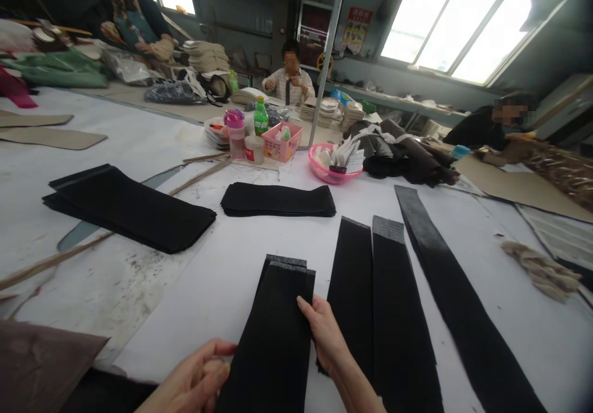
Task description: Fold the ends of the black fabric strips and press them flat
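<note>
A small pile of black fabric strips with greyish top ends is before me, its upper layer slightly offset from the one beneath. My right hand grips the pile's right edge, thumb on top and fingers underneath. At its left edge my left hand has its index finger and thumb against the fabric, other fingers curled; how far they reach under is hidden. Close by on the right lie a black strip and a grey-ended strip. Farther right stretches a longer black strip.
Two black fabric stacks lie beyond my hands on the white table. Behind them stand a pink basket, a pink box, a green bottle and a metal pole. Several people sit or stand around.
</note>
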`<act>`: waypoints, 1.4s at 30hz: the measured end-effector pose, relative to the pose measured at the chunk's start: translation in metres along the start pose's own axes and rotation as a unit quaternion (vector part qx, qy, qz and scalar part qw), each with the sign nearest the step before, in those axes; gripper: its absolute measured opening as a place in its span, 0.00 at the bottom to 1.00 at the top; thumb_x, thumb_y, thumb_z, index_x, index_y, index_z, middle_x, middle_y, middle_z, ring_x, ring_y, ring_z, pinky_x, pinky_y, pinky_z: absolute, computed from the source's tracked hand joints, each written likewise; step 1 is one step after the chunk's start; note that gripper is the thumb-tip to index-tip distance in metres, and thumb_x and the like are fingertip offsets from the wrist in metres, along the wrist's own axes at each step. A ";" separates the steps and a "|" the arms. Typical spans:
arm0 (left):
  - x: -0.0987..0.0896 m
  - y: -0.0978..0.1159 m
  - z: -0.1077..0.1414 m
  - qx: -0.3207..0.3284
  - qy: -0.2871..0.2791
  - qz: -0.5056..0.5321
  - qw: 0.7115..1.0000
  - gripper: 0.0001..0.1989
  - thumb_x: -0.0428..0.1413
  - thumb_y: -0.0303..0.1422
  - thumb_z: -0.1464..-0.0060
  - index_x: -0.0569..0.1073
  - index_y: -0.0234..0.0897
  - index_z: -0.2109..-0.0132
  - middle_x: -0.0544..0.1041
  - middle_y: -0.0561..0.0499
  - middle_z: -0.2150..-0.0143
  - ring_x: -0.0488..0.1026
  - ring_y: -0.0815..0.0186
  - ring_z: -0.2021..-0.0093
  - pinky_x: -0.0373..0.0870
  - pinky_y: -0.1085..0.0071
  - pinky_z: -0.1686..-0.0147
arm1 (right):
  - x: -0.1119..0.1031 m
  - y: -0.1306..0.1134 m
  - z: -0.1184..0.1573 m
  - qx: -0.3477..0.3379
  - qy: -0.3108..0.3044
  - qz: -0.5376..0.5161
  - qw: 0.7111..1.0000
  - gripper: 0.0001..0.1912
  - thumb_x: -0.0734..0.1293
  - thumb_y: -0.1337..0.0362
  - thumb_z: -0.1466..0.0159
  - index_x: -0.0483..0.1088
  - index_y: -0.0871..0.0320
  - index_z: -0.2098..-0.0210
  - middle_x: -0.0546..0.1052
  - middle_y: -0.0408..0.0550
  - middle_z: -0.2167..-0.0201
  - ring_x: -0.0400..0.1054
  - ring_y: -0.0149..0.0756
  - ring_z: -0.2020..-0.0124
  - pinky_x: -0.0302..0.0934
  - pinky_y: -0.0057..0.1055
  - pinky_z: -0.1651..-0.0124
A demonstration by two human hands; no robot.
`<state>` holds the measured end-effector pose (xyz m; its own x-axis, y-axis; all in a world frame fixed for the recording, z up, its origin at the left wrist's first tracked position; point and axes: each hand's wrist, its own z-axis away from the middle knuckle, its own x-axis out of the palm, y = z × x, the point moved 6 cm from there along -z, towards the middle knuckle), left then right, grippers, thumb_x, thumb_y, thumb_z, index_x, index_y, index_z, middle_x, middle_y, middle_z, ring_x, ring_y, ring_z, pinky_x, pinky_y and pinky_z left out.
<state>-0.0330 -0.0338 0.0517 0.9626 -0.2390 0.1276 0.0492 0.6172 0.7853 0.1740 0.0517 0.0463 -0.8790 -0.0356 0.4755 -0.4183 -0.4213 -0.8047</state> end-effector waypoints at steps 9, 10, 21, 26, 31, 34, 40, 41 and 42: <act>-0.016 0.068 -0.086 0.115 0.105 -0.136 0.978 0.26 0.53 0.53 0.48 0.67 0.34 0.54 0.74 0.52 0.72 0.67 0.70 0.82 0.56 0.76 0.86 | 0.007 0.007 0.002 0.040 -0.028 0.005 0.999 0.21 0.71 0.53 0.41 0.73 0.63 0.56 0.78 0.51 0.63 0.73 0.43 0.62 0.65 0.37 0.55; -0.013 0.071 -0.094 0.122 0.097 -0.121 0.980 0.25 0.53 0.53 0.48 0.68 0.34 0.57 0.75 0.51 0.71 0.69 0.69 0.79 0.58 0.76 0.84 | 0.008 0.006 0.001 0.040 -0.030 0.006 0.999 0.21 0.71 0.53 0.41 0.73 0.63 0.56 0.78 0.51 0.64 0.73 0.43 0.62 0.65 0.37 0.55; -0.007 0.073 -0.131 0.104 0.091 -0.144 0.980 0.21 0.55 0.51 0.50 0.65 0.36 0.69 0.64 0.61 0.84 0.56 0.75 0.89 0.49 0.79 0.90 | -0.042 -0.012 -0.038 -0.010 0.091 0.301 0.949 0.18 0.66 0.51 0.39 0.61 0.57 0.75 0.63 0.36 0.85 0.61 0.29 0.85 0.53 0.22 0.84; -0.013 0.080 -0.137 0.106 0.119 -0.189 0.969 0.19 0.55 0.50 0.49 0.66 0.37 0.70 0.66 0.60 0.83 0.59 0.74 0.88 0.53 0.79 0.89 | -0.049 -0.021 -0.053 0.004 0.100 0.423 0.901 0.15 0.62 0.55 0.36 0.63 0.57 0.74 0.68 0.38 0.87 0.64 0.29 0.87 0.53 0.22 0.82; -0.017 0.083 -0.140 0.099 0.128 -0.239 0.958 0.20 0.50 0.50 0.45 0.67 0.37 0.71 0.65 0.59 0.87 0.60 0.72 0.88 0.53 0.79 0.87 | -0.046 -0.038 -0.058 -0.014 0.109 0.521 0.847 0.12 0.61 0.59 0.36 0.65 0.55 0.75 0.69 0.38 0.87 0.66 0.31 0.83 0.54 0.24 0.76; -0.018 0.085 -0.140 0.099 0.139 -0.271 0.947 0.22 0.47 0.51 0.43 0.68 0.38 0.71 0.64 0.58 0.88 0.60 0.71 0.88 0.54 0.78 0.85 | -0.046 -0.041 -0.064 -0.007 0.115 0.533 0.838 0.11 0.62 0.61 0.37 0.65 0.55 0.75 0.70 0.37 0.85 0.67 0.30 0.83 0.55 0.25 0.75; -0.019 0.094 -0.144 0.129 0.176 -0.341 0.915 0.18 0.47 0.47 0.42 0.68 0.39 0.71 0.67 0.58 0.84 0.65 0.69 0.84 0.56 0.75 0.79 | -0.050 -0.037 -0.072 0.013 0.120 0.527 0.841 0.08 0.63 0.61 0.38 0.65 0.55 0.74 0.71 0.35 0.83 0.67 0.29 0.85 0.54 0.24 0.77; -0.019 0.094 -0.145 0.129 0.179 -0.348 0.911 0.18 0.47 0.47 0.42 0.67 0.39 0.71 0.68 0.58 0.83 0.65 0.69 0.84 0.55 0.75 0.79 | -0.051 -0.036 -0.073 0.017 0.118 0.524 0.843 0.09 0.64 0.60 0.38 0.65 0.55 0.74 0.72 0.35 0.83 0.67 0.29 0.85 0.54 0.24 0.77; -0.019 0.094 -0.145 0.129 0.183 -0.353 0.909 0.17 0.47 0.46 0.42 0.67 0.40 0.71 0.68 0.58 0.82 0.65 0.69 0.84 0.54 0.75 0.79 | -0.052 -0.035 -0.074 0.021 0.116 0.521 0.845 0.10 0.63 0.60 0.38 0.64 0.55 0.74 0.72 0.36 0.83 0.67 0.28 0.86 0.54 0.24 0.77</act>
<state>-0.0080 0.1379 0.0352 0.7423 -0.2124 -0.6355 0.6696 0.1997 0.7154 0.2172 0.1356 0.0230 -0.7882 -0.2304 -0.5707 0.6154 -0.3031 -0.7276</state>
